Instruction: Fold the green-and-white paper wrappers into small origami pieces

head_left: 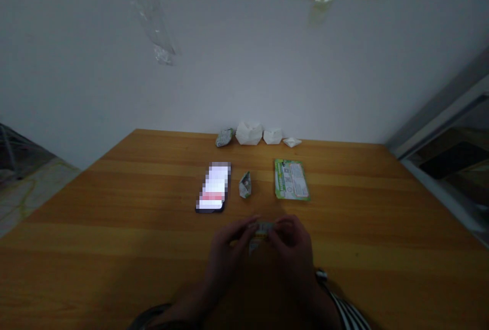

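Observation:
Both my hands meet over the near middle of the wooden table (114, 218). My left hand (225, 253) and my right hand (292, 248) pinch a small folded piece of printed paper (262, 230) between their fingertips. Just beyond them a small folded paper figure (245, 185) stands on the table. A phone (214, 186) with a lit screen lies to its left. A green printed leaflet (291, 180) lies flat to its right.
Along the table's far edge by the white wall sit several folded paper shapes: a printed one (224, 137), two white ones (249, 133) (272, 136) and a small flat one (292, 142). A metal frame (439, 116) runs at the right.

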Motion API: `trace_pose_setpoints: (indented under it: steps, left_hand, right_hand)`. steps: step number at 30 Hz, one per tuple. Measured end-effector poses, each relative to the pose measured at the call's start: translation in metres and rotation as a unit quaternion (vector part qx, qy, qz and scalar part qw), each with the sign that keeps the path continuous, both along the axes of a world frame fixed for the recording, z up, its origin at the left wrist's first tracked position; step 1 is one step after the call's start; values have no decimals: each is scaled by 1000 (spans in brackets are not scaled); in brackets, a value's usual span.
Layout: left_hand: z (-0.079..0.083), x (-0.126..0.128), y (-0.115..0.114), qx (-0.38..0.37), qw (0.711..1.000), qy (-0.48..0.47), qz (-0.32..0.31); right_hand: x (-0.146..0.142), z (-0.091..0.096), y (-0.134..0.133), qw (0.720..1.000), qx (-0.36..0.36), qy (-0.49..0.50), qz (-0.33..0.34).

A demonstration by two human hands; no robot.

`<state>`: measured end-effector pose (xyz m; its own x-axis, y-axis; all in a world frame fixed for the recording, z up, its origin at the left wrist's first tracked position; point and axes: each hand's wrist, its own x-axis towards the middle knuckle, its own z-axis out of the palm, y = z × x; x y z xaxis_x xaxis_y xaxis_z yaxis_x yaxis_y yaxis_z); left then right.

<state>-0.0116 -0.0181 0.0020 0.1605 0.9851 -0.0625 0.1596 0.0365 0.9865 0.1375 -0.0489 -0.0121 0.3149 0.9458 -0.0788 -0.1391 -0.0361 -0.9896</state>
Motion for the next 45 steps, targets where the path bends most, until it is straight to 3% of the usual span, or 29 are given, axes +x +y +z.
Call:
trace_pose_setpoints:
  steps: [4,9,12,16,25,33,41,45]
  left_hand:
    - [-1,3,-3,-7,999,-34,5]
    - [1,1,-3,-20,997,-46,-59]
    - [-1,3,-3,-44,993,-85,-72]
    - [-5,5,-1,-32,996,-52,-67]
    - [-3,-4,5,45,998,47,-21]
    - [-3,-6,6,86,993,74,-25]
    - [0,-4,7,71,994,77,-34]
    - [-1,-2,7,79,995,61,-15]
  right_hand:
    - [0,-1,-1,1000,14,14,-18]
    - [5,-9,-2,994,13,-110,-6]
    - [8,-11,-2,985,44,-164,-9]
    - [10,-9,-2,977,78,-197,-8]
    - [20,0,8,985,70,-127,90]
    - [17,-5,7,996,-8,-64,66]
    - [16,-1,8,994,-33,-15,100]
    - [15,4,6,995,-32,-66,65]
